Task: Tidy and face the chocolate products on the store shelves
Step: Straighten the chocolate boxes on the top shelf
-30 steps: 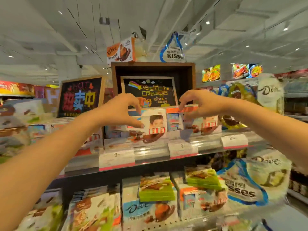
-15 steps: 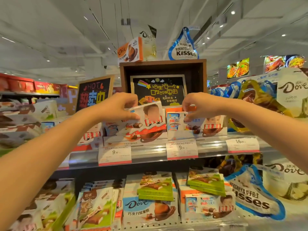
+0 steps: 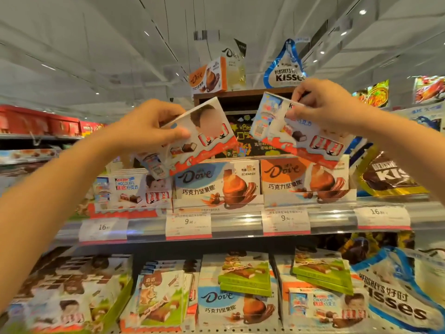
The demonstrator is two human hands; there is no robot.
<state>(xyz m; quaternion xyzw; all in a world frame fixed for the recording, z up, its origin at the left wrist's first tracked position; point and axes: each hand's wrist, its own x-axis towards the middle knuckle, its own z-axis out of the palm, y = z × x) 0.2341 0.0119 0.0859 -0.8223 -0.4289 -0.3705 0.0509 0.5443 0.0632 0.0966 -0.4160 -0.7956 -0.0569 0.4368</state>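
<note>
My left hand [image 3: 147,126] grips a white and orange Kinder chocolate box [image 3: 202,143], tilted and lifted above the upper shelf. A second Kinder box [image 3: 301,138], also tilted, is pinched at its top edge by my right hand [image 3: 322,104]. Below the two lifted boxes stand a blue Dove box [image 3: 216,182] and an orange Dove box [image 3: 303,177], facing forward on the upper shelf [image 3: 240,222]. Another Kinder box [image 3: 134,189] stands at that shelf's left.
Hershey's Kisses bags sit at the right on the upper shelf [image 3: 390,174] and on the lower one [image 3: 397,300]. The lower shelf holds green boxes [image 3: 245,273], a Dove box [image 3: 231,302] and Kinder boxes [image 3: 327,307]. A wooden display crate [image 3: 240,97] rises behind.
Both hands have lifted the two Kinder boxes up off the upper shelf, uncovering the Dove boxes behind them. The view has tilted upward.
</note>
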